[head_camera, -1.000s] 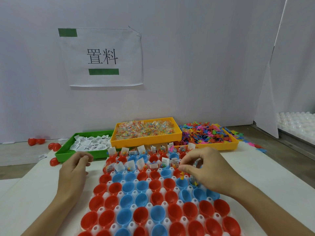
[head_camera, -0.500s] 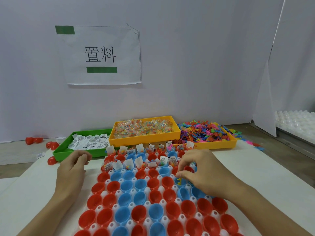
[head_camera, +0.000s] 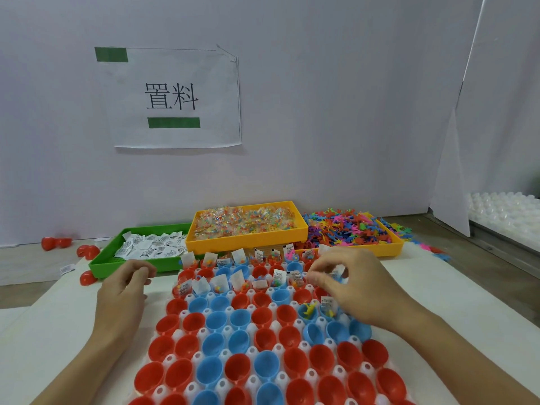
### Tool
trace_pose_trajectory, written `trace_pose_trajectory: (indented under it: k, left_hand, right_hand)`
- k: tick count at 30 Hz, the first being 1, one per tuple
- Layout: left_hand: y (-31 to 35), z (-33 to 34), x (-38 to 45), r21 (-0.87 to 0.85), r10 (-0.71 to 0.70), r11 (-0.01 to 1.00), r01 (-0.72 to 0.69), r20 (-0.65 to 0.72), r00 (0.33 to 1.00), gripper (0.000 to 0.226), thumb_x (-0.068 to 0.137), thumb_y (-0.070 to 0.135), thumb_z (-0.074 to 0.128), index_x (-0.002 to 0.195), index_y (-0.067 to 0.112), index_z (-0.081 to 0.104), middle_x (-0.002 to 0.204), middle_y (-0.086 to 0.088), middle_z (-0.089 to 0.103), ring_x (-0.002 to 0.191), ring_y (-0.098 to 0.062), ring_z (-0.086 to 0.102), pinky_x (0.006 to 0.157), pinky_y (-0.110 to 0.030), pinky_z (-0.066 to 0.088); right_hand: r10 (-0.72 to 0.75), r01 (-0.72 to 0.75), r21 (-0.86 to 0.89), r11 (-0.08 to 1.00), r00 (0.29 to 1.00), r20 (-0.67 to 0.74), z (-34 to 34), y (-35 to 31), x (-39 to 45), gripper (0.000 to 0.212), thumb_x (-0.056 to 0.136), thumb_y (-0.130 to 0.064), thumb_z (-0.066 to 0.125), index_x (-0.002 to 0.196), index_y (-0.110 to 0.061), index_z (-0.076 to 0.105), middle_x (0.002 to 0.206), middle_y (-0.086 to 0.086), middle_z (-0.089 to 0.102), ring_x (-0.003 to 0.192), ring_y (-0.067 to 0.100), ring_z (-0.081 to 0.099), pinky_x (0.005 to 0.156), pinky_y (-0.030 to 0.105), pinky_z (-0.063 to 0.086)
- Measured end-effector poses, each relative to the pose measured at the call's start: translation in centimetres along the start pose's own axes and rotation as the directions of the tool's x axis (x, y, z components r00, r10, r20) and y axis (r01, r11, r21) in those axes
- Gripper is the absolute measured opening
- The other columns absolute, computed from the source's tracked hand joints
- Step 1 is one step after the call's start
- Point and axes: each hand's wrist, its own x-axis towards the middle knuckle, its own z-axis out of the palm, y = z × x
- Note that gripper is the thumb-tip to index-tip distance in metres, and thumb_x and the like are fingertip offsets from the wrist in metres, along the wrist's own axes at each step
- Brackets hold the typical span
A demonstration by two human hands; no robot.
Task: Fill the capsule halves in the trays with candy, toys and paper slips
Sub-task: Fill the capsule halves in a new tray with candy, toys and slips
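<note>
Hands hover with fingers curled: left [head_camera: 124, 290] beside, right [head_camera: 355, 286] over capsule tray [head_camera: 172, 336].

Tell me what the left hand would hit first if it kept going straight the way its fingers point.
Probably the green tray of paper slips: the left hand points away from the person, its curled fingertips just short of the tray's near wall. Depth is unclear; it might pass over the rim into the slips.
</note>
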Motion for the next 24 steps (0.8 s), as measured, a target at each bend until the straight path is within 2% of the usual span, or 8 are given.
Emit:
trace_pose_trajectory:
  k: [4, 7, 10, 15, 17, 20, 22, 24]
  left_hand:
    - [0.0, 0.0, 0.1, -0.018, -0.011, 1.000, 0.011, 0.001, 1.000, 0.027, 0.100, 0.006, 0.043, 0.085, 0.016, 0.063, 0.093, -0.003, 0.065, 0.091, -0.026, 0.058, 0.074, -0.043, 0.047]
    - [0.1, 0.0, 0.1, -0.023, -0.012, 1.000, 0.012, 0.000, 1.000, 0.027, 0.100, 0.006, 0.043, 0.085, 0.015, 0.063, 0.092, -0.004, 0.065, 0.091, -0.027, 0.057, 0.075, -0.044, 0.048]
    - [0.1, -0.1, 0.1, -0.026, -0.021, 0.999, 0.020, -0.005, 1.000, 0.026, 0.100, 0.006, 0.043, 0.085, 0.013, 0.063, 0.092, -0.005, 0.065, 0.092, -0.028, 0.057, 0.078, -0.047, 0.048]
    - [0.1, 0.0, 0.1, -0.032, -0.029, 0.999, 0.028, -0.013, 1.000, 0.026, 0.101, 0.007, 0.042, 0.086, 0.014, 0.063, 0.093, -0.006, 0.065, 0.093, -0.028, 0.057, 0.078, -0.045, 0.047]
    - [0.1, -0.1, 0.1, -0.039, -0.030, 0.999, 0.030, -0.014, 0.999, 0.026, 0.101, 0.007, 0.043, 0.086, 0.013, 0.063, 0.093, -0.007, 0.065, 0.093, -0.028, 0.057, 0.077, -0.045, 0.047]
    - [0.1, -0.1, 0.2, -0.045, -0.035, 0.998, 0.034, -0.009, 0.999, 0.026, 0.101, 0.007, 0.043, 0.087, 0.013, 0.064, 0.094, -0.007, 0.065, 0.093, -0.027, 0.057, 0.076, -0.043, 0.047]
    - [0.1, -0.2, 0.2, -0.045, -0.035, 0.998, 0.034, -0.010, 0.999, 0.026, 0.101, 0.007, 0.043, 0.086, 0.014, 0.063, 0.093, -0.006, 0.065, 0.092, -0.026, 0.057, 0.075, -0.042, 0.047]
    - [0.1, -0.1, 0.2, -0.044, -0.031, 0.999, 0.030, -0.010, 0.999, 0.026, 0.101, 0.007, 0.043, 0.086, 0.015, 0.063, 0.093, -0.006, 0.065, 0.092, -0.025, 0.057, 0.076, -0.043, 0.048]
  right_hand:
    - [0.070, -0.065, 0.032, 0.997, 0.982, -0.178, -1.2, 2.2, 1.6, 0.012, 0.094, -0.016, 0.066, 0.093, -0.019, 0.078, 0.084, -0.014, 0.071, 0.081, -0.001, 0.063, 0.067, 0.004, 0.041]
    - [0.146, -0.151, -0.008, 0.989, 0.966, -0.211, -1.6, 4.0, 4.2, 0.022, 0.099, -0.007, 0.054, 0.101, -0.016, 0.074, 0.096, -0.005, 0.072, 0.090, 0.007, 0.065, 0.077, 0.009, 0.047]
    - [0.182, -0.195, -0.149, 0.969, 0.978, -0.098, -1.3, 5.1, 7.7, 0.033, 0.098, 0.000, 0.044, 0.107, -0.013, 0.073, 0.117, 0.005, 0.070, 0.113, 0.021, 0.061, 0.098, 0.032, 0.047]
    - [0.279, -0.207, -0.359, 0.910, 0.946, 0.164, 0.7, 6.2, 11.5, 0.056, 0.092, 0.008, 0.040, 0.133, -0.023, 0.063, 0.150, 0.002, 0.048, 0.139, 0.027, 0.037, 0.110, 0.043, 0.035]
    - [0.316, -0.241, -0.347, 0.906, 0.932, 0.179, 1.5, 6.5, 12.0, 0.057, 0.092, 0.006, 0.039, 0.132, -0.027, 0.065, 0.143, 0.000, 0.056, 0.132, 0.026, 0.044, 0.101, 0.040, 0.038]
    - [0.327, -0.277, -0.338, 0.900, 0.939, 0.103, 1.8, 6.9, 12.1, 0.048, 0.098, -0.002, 0.039, 0.131, -0.026, 0.065, 0.138, -0.002, 0.061, 0.131, 0.026, 0.047, 0.104, 0.046, 0.036]
    - [0.295, -0.283, -0.228, 0.932, 0.955, 0.017, 1.7, 7.1, 11.8, 0.038, 0.102, -0.007, 0.044, 0.135, -0.014, 0.062, 0.140, 0.004, 0.059, 0.134, 0.024, 0.049, 0.111, 0.042, 0.038]
    - [0.262, -0.269, -0.076, 0.960, 0.961, -0.091, 1.3, 6.9, 11.3, 0.033, 0.101, -0.010, 0.053, 0.133, -0.007, 0.062, 0.136, 0.008, 0.062, 0.129, 0.022, 0.054, 0.106, 0.031, 0.040]
